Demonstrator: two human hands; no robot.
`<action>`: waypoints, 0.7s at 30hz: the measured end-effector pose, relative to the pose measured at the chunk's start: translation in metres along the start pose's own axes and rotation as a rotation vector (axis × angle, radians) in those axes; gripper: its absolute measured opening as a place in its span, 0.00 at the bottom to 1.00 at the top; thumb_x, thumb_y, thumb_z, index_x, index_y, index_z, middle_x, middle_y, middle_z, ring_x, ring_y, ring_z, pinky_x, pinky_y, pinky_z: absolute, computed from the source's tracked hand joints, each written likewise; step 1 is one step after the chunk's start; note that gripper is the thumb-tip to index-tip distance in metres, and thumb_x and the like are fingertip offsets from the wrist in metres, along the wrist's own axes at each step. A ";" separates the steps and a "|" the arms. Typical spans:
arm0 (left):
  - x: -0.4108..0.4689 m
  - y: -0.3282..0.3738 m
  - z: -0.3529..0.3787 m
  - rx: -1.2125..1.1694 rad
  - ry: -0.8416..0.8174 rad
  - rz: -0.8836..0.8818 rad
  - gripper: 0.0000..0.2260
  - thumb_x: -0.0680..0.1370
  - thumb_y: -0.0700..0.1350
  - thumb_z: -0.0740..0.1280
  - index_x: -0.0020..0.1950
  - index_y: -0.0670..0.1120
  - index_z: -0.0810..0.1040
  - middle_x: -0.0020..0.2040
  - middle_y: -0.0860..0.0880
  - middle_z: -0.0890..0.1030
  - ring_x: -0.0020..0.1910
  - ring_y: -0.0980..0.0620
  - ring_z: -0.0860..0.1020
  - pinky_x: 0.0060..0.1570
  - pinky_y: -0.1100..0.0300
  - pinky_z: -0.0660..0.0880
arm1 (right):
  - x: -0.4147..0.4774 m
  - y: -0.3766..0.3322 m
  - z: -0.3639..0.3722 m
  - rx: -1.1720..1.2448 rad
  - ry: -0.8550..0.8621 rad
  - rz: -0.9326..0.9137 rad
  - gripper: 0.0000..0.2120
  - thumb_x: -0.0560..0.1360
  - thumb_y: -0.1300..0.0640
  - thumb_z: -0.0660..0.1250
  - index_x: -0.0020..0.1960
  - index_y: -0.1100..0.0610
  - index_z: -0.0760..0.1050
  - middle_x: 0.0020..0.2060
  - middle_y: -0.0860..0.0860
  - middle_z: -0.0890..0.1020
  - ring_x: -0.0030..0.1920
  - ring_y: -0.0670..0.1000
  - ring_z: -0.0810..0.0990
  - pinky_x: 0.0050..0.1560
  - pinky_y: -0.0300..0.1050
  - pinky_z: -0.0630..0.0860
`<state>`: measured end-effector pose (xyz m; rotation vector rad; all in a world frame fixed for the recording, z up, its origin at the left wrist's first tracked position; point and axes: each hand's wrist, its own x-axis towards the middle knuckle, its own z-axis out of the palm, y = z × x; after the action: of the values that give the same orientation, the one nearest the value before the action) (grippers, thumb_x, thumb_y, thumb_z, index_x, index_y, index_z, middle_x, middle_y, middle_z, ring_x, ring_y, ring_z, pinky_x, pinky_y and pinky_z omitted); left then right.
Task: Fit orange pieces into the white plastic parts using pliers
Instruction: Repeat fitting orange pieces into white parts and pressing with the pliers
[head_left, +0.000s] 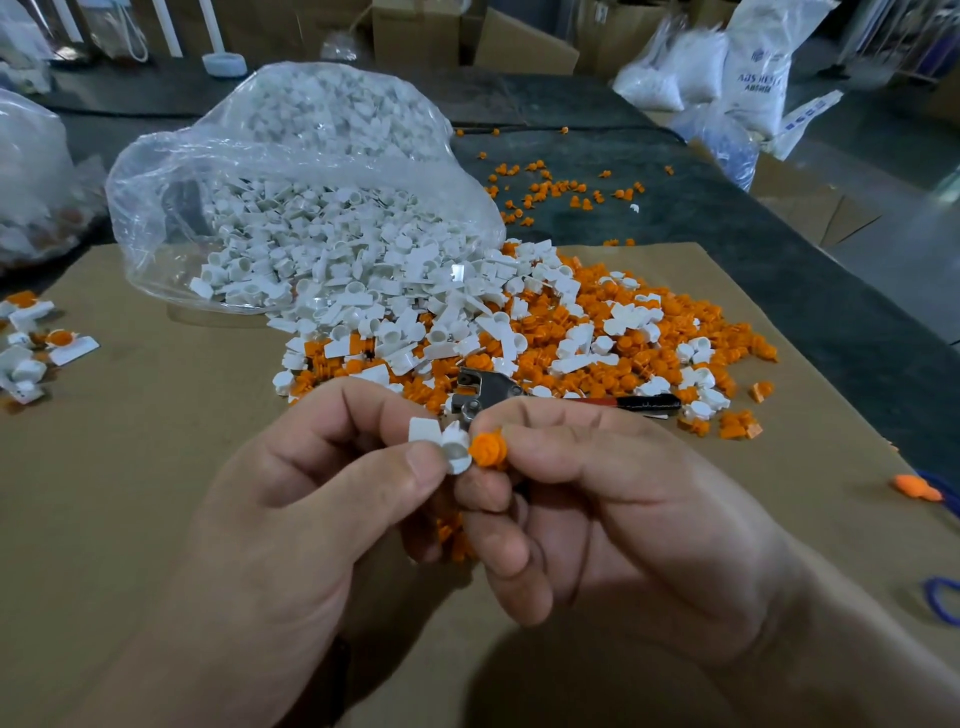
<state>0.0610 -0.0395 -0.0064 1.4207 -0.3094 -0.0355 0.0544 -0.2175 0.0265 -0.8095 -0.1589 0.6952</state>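
Head view: the left hand (322, 493) pinches a white plastic part (453, 451) between thumb and curled fingers. The right hand (623, 509) pinches an orange piece (488, 449) just beside it. The pliers (488, 392) lie on the table (156, 441) behind them. A white sack (756, 78) reads "ABS".

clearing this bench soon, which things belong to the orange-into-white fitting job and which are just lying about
Job: white plastic part in left hand; round orange plastic piece in right hand; metal pliers with red-black handles; clear plastic bag of white parts.
Lying about: blue loop; printed white sacks; brown cardboard boxes.
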 end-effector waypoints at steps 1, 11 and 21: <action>0.001 -0.002 -0.001 0.019 0.011 0.002 0.17 0.63 0.62 0.78 0.41 0.52 0.84 0.35 0.48 0.83 0.31 0.53 0.81 0.30 0.60 0.77 | 0.000 0.000 -0.001 0.005 0.001 -0.003 0.09 0.78 0.62 0.58 0.43 0.62 0.76 0.33 0.56 0.78 0.29 0.49 0.78 0.28 0.41 0.77; -0.003 -0.003 0.012 0.048 0.151 -0.009 0.04 0.67 0.44 0.74 0.37 0.47 0.80 0.29 0.47 0.80 0.25 0.53 0.79 0.25 0.63 0.75 | -0.008 0.015 0.000 -1.425 0.517 -0.502 0.02 0.77 0.49 0.61 0.46 0.44 0.72 0.37 0.44 0.78 0.38 0.45 0.79 0.35 0.41 0.76; -0.005 -0.015 0.007 0.017 0.134 -0.042 0.13 0.64 0.50 0.77 0.48 0.52 0.84 0.33 0.44 0.83 0.28 0.47 0.80 0.29 0.58 0.77 | 0.003 0.007 0.006 -1.847 0.369 -0.455 0.04 0.72 0.55 0.61 0.44 0.50 0.74 0.34 0.43 0.77 0.35 0.43 0.76 0.31 0.37 0.72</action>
<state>0.0568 -0.0472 -0.0217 1.4388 -0.1697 0.0277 0.0505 -0.2081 0.0254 -2.5194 -0.6575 -0.2667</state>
